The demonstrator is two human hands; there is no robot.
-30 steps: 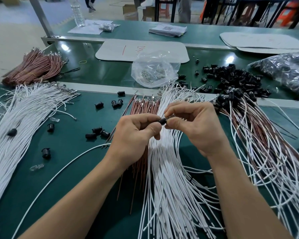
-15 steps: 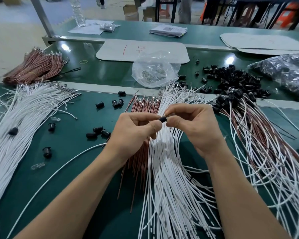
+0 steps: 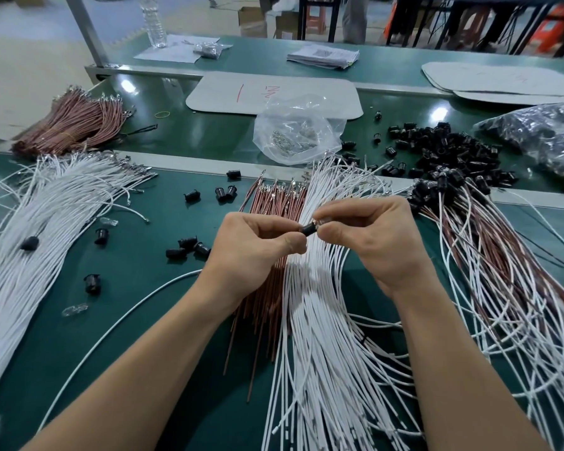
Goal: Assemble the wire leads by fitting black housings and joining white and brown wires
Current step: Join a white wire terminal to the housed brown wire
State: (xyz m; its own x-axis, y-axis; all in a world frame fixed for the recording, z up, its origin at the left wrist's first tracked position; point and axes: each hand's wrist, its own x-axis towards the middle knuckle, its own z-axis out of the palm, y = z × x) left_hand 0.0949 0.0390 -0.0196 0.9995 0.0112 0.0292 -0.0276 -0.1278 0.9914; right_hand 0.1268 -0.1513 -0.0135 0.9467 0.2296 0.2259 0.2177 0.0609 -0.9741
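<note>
The black housing is held above the central white wires, its left end pinched between the curled thumb and forefinger of the left hand. The right hand pinches its right end (the part inside those fingertips is mostly hidden). Hands and housing occupy the same position as one second ago.

Left hand and right hand meet fingertip-to-fingertip — both pinching.

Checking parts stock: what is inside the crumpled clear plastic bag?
Through the crumpled clear plastic bag, small silvery metal pieces show, heaped low inside; folds and glare hide their exact shape and number.
</note>
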